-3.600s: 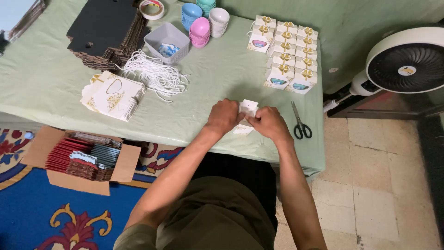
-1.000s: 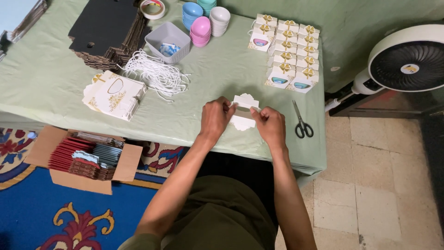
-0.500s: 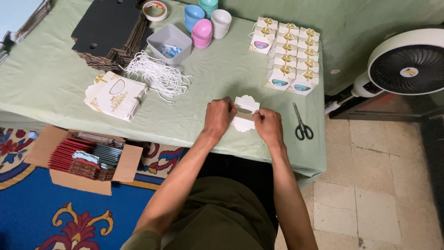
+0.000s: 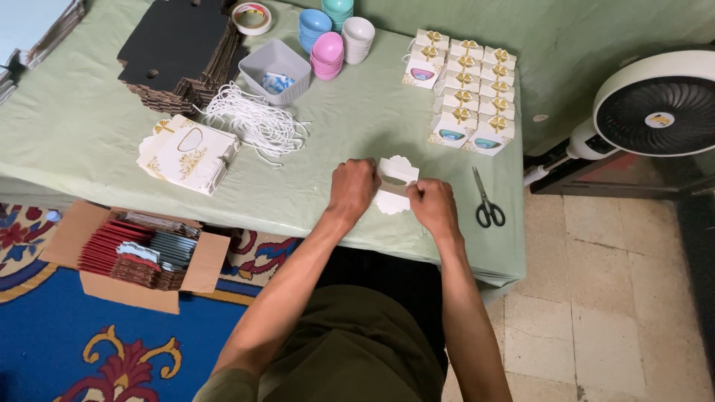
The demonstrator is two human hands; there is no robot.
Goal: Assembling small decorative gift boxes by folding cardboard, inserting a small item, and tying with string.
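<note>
Here, near the middle of the frame, both hands are on a small white cardboard box piece with scalloped edges and an oval window, which lies on the green tablecloth close to the table's front edge. The left hand is closed over the left side of the piece, fingers curled on it. The right hand pinches its right side between thumb and fingers, so both grips are tight around the cardboard.

Just right of the right hand, black-handled scissors lie flat, apart from it. In the upper right part of the table, finished white boxes with gold bows stand in rows. To the left of the hands lies a stack of flat white printed cards, and beside it a heap of white cords. Further up are a grey tray, stacked coloured bowls, a tape roll and a pile of black sheets. On the floor at lower left, an open carton holds red and grey packets. A white fan stands at the right edge.
</note>
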